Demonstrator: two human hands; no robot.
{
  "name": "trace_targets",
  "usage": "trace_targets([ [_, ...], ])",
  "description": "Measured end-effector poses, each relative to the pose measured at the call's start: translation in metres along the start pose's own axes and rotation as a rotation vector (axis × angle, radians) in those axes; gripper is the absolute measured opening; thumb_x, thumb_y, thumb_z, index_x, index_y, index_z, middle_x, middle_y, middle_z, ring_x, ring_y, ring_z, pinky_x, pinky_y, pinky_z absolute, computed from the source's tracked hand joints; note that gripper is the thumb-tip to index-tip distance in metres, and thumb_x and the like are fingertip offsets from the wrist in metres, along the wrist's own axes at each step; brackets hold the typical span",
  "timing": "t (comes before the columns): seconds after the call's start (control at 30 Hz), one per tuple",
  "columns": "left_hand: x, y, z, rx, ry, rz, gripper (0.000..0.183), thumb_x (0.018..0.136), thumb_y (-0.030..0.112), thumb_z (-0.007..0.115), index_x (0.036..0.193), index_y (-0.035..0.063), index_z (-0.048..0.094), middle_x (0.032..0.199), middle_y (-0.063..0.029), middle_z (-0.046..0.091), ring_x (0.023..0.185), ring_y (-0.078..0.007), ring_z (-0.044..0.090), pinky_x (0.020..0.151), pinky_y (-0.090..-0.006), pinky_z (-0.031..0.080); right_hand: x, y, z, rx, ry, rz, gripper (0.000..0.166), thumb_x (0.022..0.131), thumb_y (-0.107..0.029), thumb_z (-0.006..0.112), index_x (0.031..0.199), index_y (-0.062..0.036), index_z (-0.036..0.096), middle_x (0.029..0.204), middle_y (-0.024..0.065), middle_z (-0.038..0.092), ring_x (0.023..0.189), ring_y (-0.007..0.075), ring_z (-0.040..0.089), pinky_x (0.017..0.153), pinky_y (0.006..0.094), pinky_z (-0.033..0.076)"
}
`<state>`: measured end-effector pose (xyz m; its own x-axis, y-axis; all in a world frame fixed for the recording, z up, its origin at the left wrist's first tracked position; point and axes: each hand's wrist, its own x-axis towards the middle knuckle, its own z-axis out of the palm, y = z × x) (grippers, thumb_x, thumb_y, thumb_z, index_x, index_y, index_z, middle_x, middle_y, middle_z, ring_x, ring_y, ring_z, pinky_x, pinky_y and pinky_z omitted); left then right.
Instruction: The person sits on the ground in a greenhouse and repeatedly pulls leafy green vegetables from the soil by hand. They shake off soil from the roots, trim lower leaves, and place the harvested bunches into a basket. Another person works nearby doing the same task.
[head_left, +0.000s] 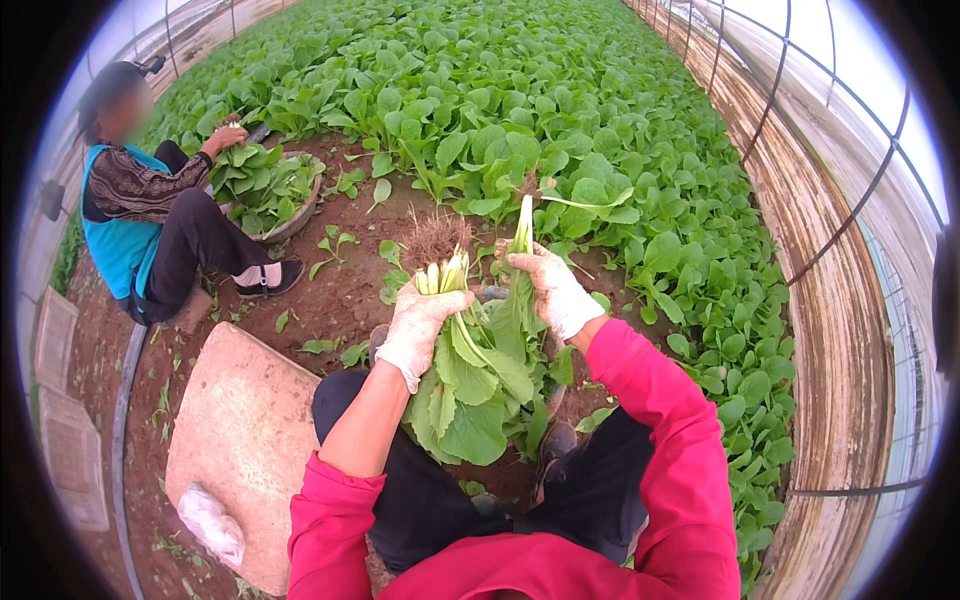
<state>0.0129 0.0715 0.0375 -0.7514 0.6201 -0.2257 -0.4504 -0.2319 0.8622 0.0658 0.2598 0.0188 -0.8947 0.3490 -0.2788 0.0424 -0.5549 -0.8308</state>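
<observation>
My left hand (426, 322), in a soiled white glove, is closed around a bunch of leafy greens (469, 420); its brown roots point up and its leaves hang down between my knees. To its right, my right hand (546, 289), gloved too, grips a leafy green plant (524, 232) by its pale stem, roots upward, with one leaf sticking out to the right. Below the hands, more greens lie in a container whose rim is mostly hidden by leaves.
Dense rows of leafy greens (525, 82) grow ahead and to the right. At left, a co-worker (150, 195) sits holding greens over a basket (300, 217). A flat board (240, 420) with a white plastic bag (211, 523) lies beside me, near a grey hose (124, 420).
</observation>
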Motion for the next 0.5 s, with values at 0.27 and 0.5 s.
trace_targets([
  [0.27, -0.005, -0.019, 0.033, 0.111, -0.134, -0.064, 0.038, 0.069, 0.0, 0.07, 0.105, 0.0036, 0.058, 0.093, -0.0032, 0.062, 0.082, -0.0144, 0.06, 0.075, -0.0291, 0.05, -0.035, 0.001, 0.024, 0.204, 0.002, -0.19, 0.023, 0.09, -0.013, 0.052, 0.111, -0.004, 0.055, 0.104, 0.0049, 0.059, 0.095, 0.0157, 0.056, 0.086, 0.0303, 0.045],
  [0.5, 0.001, -0.032, 0.038, 0.257, -0.121, -0.063, 0.038, 0.069, 0.002, 0.07, 0.105, 0.0032, 0.057, 0.094, -0.0021, 0.062, 0.086, -0.0129, 0.058, 0.078, -0.0274, 0.048, -0.016, 0.007, 0.013, 0.22, 0.112, -0.185, 0.027, 0.084, -0.014, 0.062, 0.108, -0.0024, 0.058, 0.104, 0.0046, 0.059, 0.098, 0.0134, 0.051, 0.091, 0.0274, 0.037],
])
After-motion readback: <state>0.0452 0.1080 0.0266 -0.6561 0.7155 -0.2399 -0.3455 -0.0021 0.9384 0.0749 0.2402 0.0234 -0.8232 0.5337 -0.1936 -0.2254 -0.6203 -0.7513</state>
